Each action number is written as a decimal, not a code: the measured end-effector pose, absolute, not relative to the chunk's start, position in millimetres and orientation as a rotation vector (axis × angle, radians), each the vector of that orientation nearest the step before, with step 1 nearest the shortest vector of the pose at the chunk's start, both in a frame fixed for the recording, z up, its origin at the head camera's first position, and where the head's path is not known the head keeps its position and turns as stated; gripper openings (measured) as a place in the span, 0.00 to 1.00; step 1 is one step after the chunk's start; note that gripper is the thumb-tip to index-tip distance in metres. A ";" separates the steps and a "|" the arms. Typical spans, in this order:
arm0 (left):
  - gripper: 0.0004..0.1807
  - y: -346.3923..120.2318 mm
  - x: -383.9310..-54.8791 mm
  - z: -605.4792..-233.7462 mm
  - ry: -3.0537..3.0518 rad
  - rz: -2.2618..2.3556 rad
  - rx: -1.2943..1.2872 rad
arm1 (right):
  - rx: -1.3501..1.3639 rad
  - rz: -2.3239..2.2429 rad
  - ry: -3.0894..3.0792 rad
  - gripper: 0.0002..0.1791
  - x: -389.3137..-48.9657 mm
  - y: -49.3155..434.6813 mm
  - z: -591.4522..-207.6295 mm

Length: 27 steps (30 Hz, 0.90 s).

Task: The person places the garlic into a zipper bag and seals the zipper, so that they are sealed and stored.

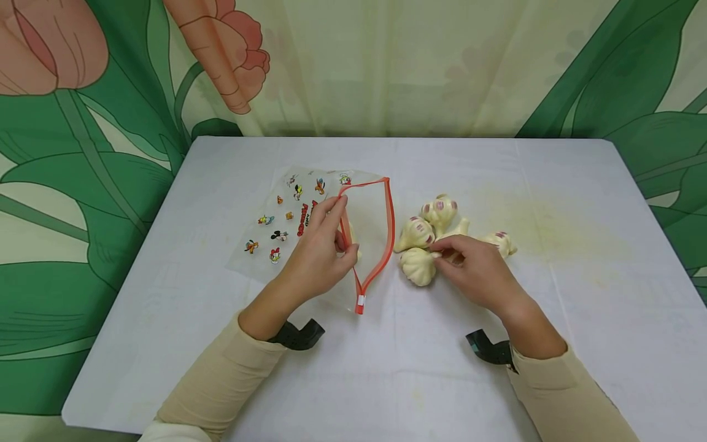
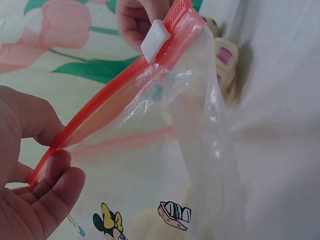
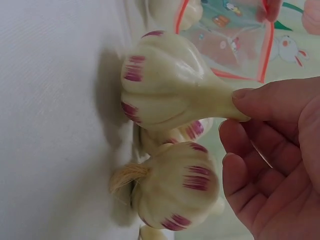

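Note:
A clear zip bag point(image 1: 326, 202) printed with cartoon figures lies at the middle left, its mouth edged in red and spread apart. My left hand point(image 1: 320, 245) pinches the near red edge between thumb and fingers, as the left wrist view also shows. A white slider point(image 2: 155, 42) sits at one end of that edge. Inside the bag, a pale garlic bulb point(image 3: 191, 14) shows partly. My right hand point(image 1: 475, 267) grips another garlic bulb point(image 3: 162, 82) by its stem, with thumb and fingertips. That bulb point(image 1: 418, 267) is at the near side of the garlic group.
Several more garlic bulbs with purple streaks cluster to the right of the bag, among them a back one point(image 1: 440, 210) and one partly behind my right hand point(image 1: 499, 242). A white cloth covers the table point(image 1: 386, 393). A floral curtain point(image 1: 414, 67) hangs beyond its far edge.

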<state>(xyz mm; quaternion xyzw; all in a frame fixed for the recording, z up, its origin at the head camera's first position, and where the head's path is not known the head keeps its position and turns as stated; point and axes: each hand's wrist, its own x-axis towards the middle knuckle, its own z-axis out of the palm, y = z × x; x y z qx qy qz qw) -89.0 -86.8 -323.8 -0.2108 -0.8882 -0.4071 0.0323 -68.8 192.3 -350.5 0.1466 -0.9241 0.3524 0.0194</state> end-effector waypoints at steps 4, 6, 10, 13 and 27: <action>0.42 -86.9 -88.9 -323.5 -2.741 -1.260 -0.643 | 0.478 1.101 -2.814 0.10 -68.1 192.0 -350.3; 0.42 -87.0 -88.6 -323.0 -2.748 -1.261 -0.641 | 0.494 1.106 -2.783 0.09 -67.7 191.7 -349.7; 0.42 -87.0 -88.3 -323.3 -2.753 -1.267 -0.639 | 0.516 1.116 -2.710 0.10 -66.7 190.9 -347.9; 0.42 -86.7 -88.2 -323.6 -2.750 -1.278 -0.638 | 0.535 1.145 -2.646 0.11 -66.3 189.5 -346.4; 0.42 -86.4 -88.1 -324.8 -2.740 -1.227 -0.651 | 0.573 1.423 -2.489 0.12 -71.0 170.2 -341.3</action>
